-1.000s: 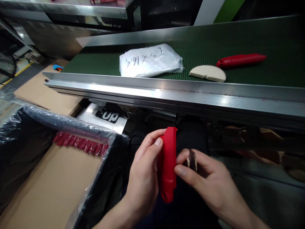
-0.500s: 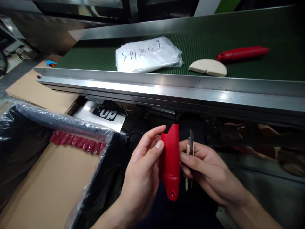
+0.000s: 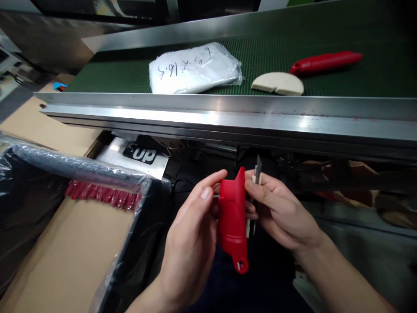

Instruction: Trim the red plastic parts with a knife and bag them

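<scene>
A red plastic part (image 3: pixel 233 213) stands roughly upright in my left hand (image 3: pixel 192 234), its notched end up and its end with a small hole down. My left fingers are curled around its left side. Closed on a cutter knife (image 3: pixel 256 174) with its blade pointing up, my right hand (image 3: pixel 280 208) is close against the right side of the red part. The fingers behind the part are partly hidden. On the green belt (image 3: pixel 124 71) lie another red part (image 3: pixel 325 63), a cream half-round piece (image 3: pixel 277 83) and a white plastic-wrapped packet (image 3: pixel 195 69) with handwriting.
The belt's metal edge (image 3: pixel 208 113) runs across in front of my hands. At the left is a plastic-lined box (image 3: pixel 153 217) with a row of wrapped red parts (image 3: pixel 104 195) on cardboard. Flat cardboard (image 3: pixel 42 126) lies behind it.
The red part has turned a little in my left hand, and its lower end has swung right. My right hand and the knife have moved up and slightly left. The view has shifted slightly.
</scene>
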Available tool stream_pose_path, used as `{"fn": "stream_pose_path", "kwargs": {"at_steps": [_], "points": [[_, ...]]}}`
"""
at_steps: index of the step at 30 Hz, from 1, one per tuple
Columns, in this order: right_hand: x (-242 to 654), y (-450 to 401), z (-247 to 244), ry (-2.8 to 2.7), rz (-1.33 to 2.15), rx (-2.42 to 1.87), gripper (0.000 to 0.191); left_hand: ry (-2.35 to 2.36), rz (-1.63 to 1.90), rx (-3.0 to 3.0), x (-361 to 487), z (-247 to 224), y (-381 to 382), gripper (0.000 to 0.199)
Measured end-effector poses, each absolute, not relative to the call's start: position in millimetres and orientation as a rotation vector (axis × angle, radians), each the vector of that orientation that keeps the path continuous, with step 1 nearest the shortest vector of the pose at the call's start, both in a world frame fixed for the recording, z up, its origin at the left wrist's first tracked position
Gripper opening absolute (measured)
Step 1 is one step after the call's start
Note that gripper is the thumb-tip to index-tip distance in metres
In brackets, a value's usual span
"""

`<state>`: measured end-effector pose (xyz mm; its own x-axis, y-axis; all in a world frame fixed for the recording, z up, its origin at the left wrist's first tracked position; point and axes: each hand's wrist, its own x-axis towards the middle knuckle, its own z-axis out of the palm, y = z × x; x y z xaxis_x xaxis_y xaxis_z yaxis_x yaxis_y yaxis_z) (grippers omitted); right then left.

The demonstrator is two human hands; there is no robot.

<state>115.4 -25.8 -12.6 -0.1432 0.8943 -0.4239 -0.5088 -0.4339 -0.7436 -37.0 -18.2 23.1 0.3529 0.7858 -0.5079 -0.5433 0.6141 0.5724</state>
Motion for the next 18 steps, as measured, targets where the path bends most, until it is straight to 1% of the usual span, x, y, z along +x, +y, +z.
{"fn": "stream_pose_path", "kwargs": {"at_steps": [3, 12, 15, 18], "points": [[116, -25, -15, -0.476, 1.800, -1.020, 0.018, 0.817, 0.902, 0.344, -37, 23, -19, 0.033], [115, -24, -19, -0.448, 1.803, -1.053, 0.023, 0.827, 0.842, 0.315, -36, 19, -16, 0.037], [113, -25, -19, -0.462, 1.785, -1.069, 0.024, 0.903, 0.819, 0.432, -36, 11, -16, 0.034], [109, -26, -16, -0.525, 1.757, -1.096, 0.024, 1.018, 0.816, 0.621, -33, 3, -17, 0.036]]}}
